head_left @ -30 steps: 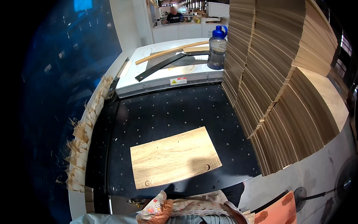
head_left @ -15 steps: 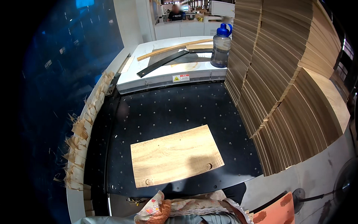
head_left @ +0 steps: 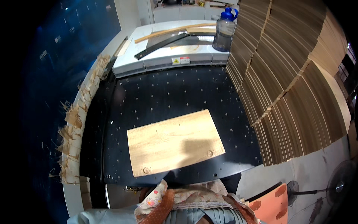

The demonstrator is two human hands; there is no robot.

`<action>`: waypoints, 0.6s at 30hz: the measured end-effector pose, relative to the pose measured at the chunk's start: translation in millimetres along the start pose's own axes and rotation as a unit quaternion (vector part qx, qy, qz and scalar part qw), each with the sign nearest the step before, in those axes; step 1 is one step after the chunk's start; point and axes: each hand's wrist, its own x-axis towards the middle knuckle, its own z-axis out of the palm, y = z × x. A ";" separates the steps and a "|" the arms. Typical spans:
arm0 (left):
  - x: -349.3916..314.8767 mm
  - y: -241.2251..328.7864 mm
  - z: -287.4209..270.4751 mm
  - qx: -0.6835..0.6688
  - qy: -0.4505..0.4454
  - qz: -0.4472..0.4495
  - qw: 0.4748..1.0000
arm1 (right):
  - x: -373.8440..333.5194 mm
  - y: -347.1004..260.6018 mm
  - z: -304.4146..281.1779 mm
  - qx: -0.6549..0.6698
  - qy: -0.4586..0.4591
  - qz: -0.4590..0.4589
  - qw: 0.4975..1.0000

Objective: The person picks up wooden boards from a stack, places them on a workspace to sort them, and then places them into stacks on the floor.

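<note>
Neither of my hands shows in the head view. A light wood-grain board (head_left: 175,143) lies flat and slightly askew on the black work surface (head_left: 167,87), near its front edge. It has a round recess near each of its two near corners and a couple of small dark holes toward its far edge. My shadow falls across its right half. At the lower edge are my pale blue clothing (head_left: 104,215) and a floral cloth (head_left: 153,199) with orange-brown parts, both apart from the board.
Tall board stacks (head_left: 283,74) line the right side. On the white machine top (head_left: 128,61) are a blue-lidded bottle (head_left: 224,31), a black bar (head_left: 160,46) and wood strips (head_left: 167,31). Torn tape (head_left: 72,130) fringes the left rail. A fan (head_left: 337,186) stands at lower right.
The view has tipped downward, so the far worker has left the picture and more of the floral cloth shows. The board appears to lie in the same place on the black surface.
</note>
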 end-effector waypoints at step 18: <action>140.0 34.7 -46.5 0.187 0.089 0.527 0.824 | -2.5 -273.7 17.7 -0.259 0.125 -0.620 0.730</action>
